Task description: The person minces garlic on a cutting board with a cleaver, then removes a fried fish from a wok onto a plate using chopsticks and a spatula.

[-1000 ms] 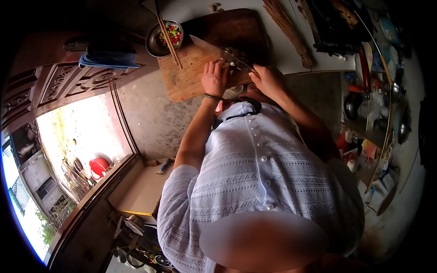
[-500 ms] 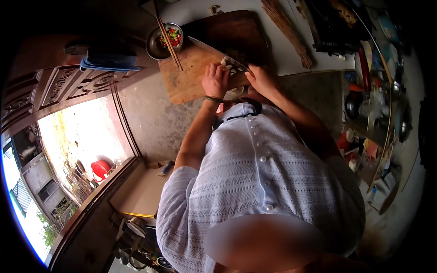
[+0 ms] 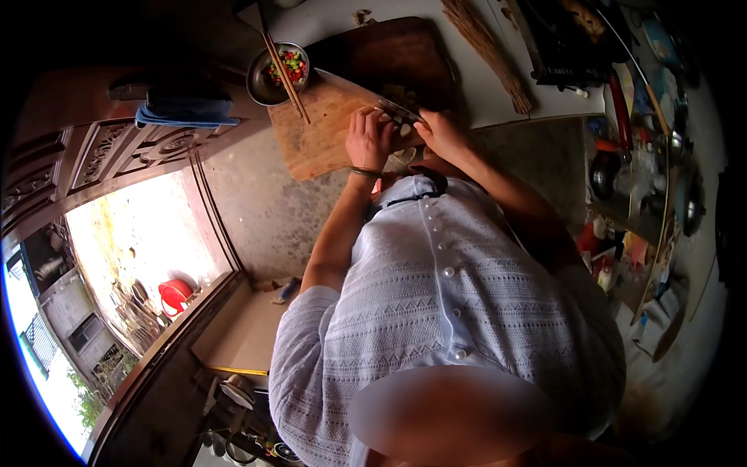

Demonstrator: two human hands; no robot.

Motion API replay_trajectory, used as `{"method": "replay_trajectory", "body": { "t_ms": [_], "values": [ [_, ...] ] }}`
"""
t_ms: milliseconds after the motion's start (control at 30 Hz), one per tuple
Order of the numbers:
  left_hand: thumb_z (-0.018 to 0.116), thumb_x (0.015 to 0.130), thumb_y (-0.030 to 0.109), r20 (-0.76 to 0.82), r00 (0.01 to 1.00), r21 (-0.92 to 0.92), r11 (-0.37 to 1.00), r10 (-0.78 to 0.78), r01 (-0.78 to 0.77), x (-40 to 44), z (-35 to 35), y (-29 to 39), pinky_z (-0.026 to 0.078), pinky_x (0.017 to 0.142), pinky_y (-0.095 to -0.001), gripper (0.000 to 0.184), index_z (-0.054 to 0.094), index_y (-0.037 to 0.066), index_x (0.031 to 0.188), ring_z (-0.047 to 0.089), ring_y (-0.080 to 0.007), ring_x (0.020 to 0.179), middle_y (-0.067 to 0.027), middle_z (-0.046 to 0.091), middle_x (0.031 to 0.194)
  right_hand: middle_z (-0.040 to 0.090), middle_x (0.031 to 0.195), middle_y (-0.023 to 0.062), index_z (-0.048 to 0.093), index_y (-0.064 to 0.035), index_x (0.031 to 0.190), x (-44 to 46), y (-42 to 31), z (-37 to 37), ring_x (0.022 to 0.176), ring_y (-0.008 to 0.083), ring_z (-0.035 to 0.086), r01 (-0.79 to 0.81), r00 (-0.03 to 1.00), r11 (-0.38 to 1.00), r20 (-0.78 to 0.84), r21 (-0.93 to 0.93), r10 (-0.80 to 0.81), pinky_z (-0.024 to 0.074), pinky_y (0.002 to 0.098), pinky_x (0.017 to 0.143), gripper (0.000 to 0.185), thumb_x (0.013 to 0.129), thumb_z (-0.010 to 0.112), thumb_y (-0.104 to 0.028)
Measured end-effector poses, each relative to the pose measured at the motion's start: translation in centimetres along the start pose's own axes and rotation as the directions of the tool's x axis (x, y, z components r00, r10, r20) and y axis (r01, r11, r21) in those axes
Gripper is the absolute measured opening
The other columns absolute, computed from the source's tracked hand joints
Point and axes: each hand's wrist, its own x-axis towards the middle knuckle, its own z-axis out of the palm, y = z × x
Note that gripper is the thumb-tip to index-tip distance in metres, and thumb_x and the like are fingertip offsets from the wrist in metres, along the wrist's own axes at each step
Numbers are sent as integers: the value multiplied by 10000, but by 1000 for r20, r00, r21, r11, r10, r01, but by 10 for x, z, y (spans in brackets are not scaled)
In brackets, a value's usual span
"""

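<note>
My right hand [image 3: 442, 134] is closed round the handle of a long knife [image 3: 366, 92], whose blade slants up and left across the wooden cutting board [image 3: 311, 140]. Small pale food pieces [image 3: 405, 129] lie beside the blade, between my hands. The curled fingers of my left hand [image 3: 368, 140] press down on the board at the left edge of these pieces; what is under the fingertips is hidden. A metal bowl [image 3: 258, 84] of chopped red and green pieces stands at the board's upper left corner, with chopsticks [image 3: 285, 74] lying across it.
A straw brush [image 3: 490, 54] lies on the pale counter [image 3: 556, 101] right of the board. Further right are a black stove [image 3: 564, 47] and a cluttered shelf [image 3: 630, 218]. A blue cloth [image 3: 187, 113] hangs at left, above a bright opening.
The knife and my right hand have shifted slightly left, toward my left hand. My left hand stays in nearly the same place. The whole view has moved a little.
</note>
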Motion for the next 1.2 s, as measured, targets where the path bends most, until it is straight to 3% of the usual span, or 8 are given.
{"method": "replay_trajectory", "body": {
  "t_ms": [133,333,533,733,833,933,1033,1200],
  "values": [
    [721,761,125,-45,999,-19,1000,6,-7,-3,-4,1,510,788,-402,284,600,74,1012,598,-325,975,-109,603,1067,663,747,189,641,-54,892,-7,-18,-28,722,391,661,8,1000,1000,19,-26,-7,517,485,643,182,895,627,-235],
    [692,781,83,19,999,1,999,39,-39,-7,2,-16,513,767,-387,179,631,83,949,610,-304,939,-81,630,1027,661,737,181,621,-40,906,-13,-13,-19,687,378,654,-38,993,999,113,32,34,505,449,596,176,899,631,-215],
    [697,784,78,-13,999,-26,999,39,-40,-6,5,-16,514,745,-383,139,644,83,913,616,-298,909,-75,639,981,665,753,187,617,-35,902,-13,-10,1,707,393,653,33,999,997,-15,-76,-34,507,468,619,202,908,614,-237],
    [709,775,92,-67,996,19,998,-59,60,-9,3,-15,507,723,-386,119,646,94,875,609,-293,877,-66,633,945,659,725,183,609,-29,889,-14,-12,-12,698,372,667,-28,998,995,55,93,23,514,439,598,168,899,630,-195],
    [711,767,94,-53,999,40,999,3,-1,-11,0,-17,507,723,-381,114,649,105,862,608,-290,874,-60,634,934,654,698,178,602,-21,874,-15,-14,-16,689,364,675,8,1000,999,0,49,-8,518,427,588,155,897,631,-171],
    [705,766,88,-56,998,25,1000,16,-15,-9,1,-14,507,715,-381,106,653,111,855,606,-285,864,-52,634,916,675,781,177,646,-67,939,-14,-10,-15,751,393,659,-68,993,995,102,75,60,514,485,670,182,897,625,-242],
    [699,769,81,-54,998,28,999,21,-19,-9,4,-17,506,705,-385,101,658,112,856,605,-281,855,-52,634,901,661,739,193,607,-13,879,-11,-12,-12,707,375,668,-20,997,1000,75,19,19,517,447,610,186,899,633,-196],
    [698,768,75,-45,999,33,999,24,-22,-7,2,-15,507,695,-382,106,660,113,860,607,-278,839,-51,635,890,659,762,202,611,-20,879,-6,-9,0,728,391,657,47,999,998,-2,-31,-48,504,461,605,218,900,633,-236]
  ]
}}
